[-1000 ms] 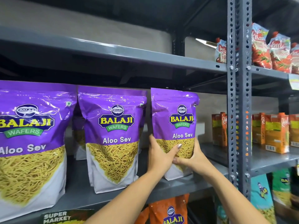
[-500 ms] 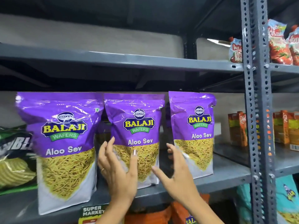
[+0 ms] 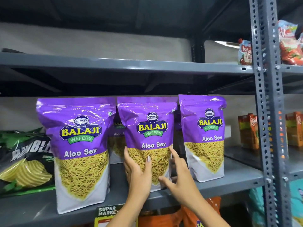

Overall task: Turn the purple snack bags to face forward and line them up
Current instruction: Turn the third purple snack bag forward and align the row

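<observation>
Three purple Balaji Aloo Sev bags stand upright on the grey shelf (image 3: 229, 181), labels facing me. The left bag (image 3: 80, 154) sits nearest the shelf's front edge. The middle bag (image 3: 150, 138) is held low down between both hands: my left hand (image 3: 137, 174) grips its left side with the thumb across the front, and my right hand (image 3: 180, 179) clasps its right lower edge. The right bag (image 3: 206, 138) stands free, further back. More purple bags (image 3: 117, 138) show behind, in the gap between the left and middle bags.
A green and black chip bag (image 3: 24, 161) lies at the far left of the shelf. A perforated steel upright (image 3: 268, 112) bounds the right side, with orange cartons (image 3: 249, 130) beyond it. Red pouches (image 3: 290, 46) stand on the upper right shelf. Orange bags (image 3: 201, 215) sit below.
Both hands left the right bag and moved left. Half a second ago they were open in front of the middle bag; now they hold it by its sides.
</observation>
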